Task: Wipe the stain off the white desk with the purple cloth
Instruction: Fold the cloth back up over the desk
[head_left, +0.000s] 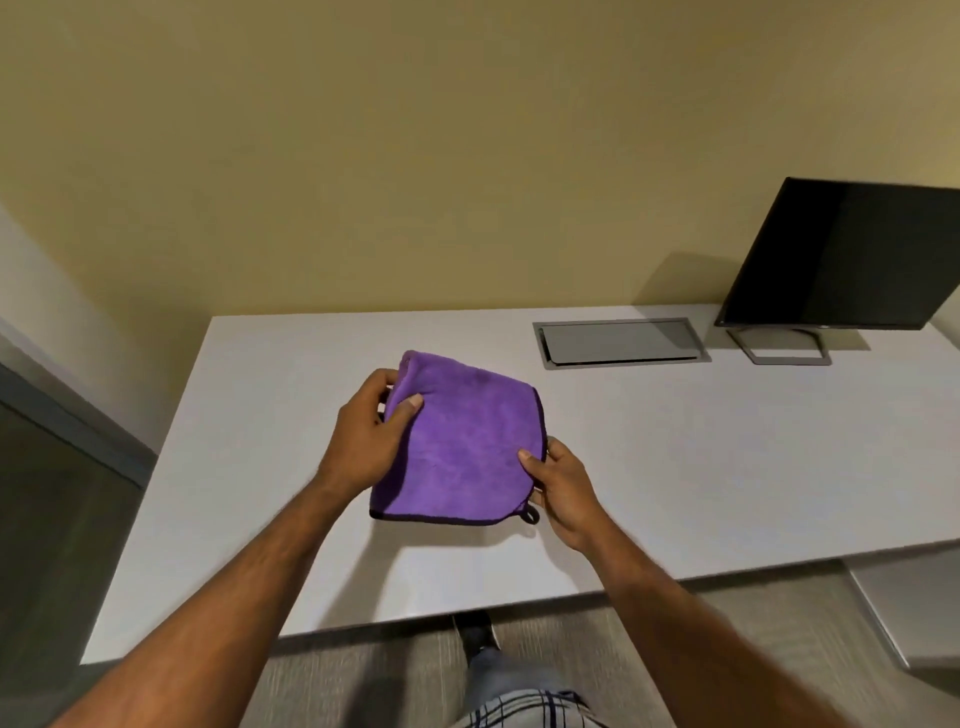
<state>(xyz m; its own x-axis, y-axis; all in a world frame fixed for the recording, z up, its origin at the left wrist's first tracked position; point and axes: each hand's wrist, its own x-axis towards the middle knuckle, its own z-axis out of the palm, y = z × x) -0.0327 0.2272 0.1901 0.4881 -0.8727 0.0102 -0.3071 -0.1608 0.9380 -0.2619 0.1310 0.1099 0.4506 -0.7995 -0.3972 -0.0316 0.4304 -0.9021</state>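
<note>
A folded purple cloth (462, 447) with a dark hem and a small hanging loop at its near right corner is held over the middle of the white desk (675, 467). My left hand (363, 436) grips its far left edge, thumb on top. My right hand (563, 483) pinches its near right edge. The cloth looks slightly lifted, casting a shadow on the desk below. No stain is visible on the desk surface; the patch under the cloth is hidden.
A dark monitor (841, 254) on a grey stand (779, 348) sits at the back right. A grey cable hatch (621, 343) is set into the desk beside it. A beige wall runs behind. My shoe (475, 631) shows on the floor below the desk's front edge.
</note>
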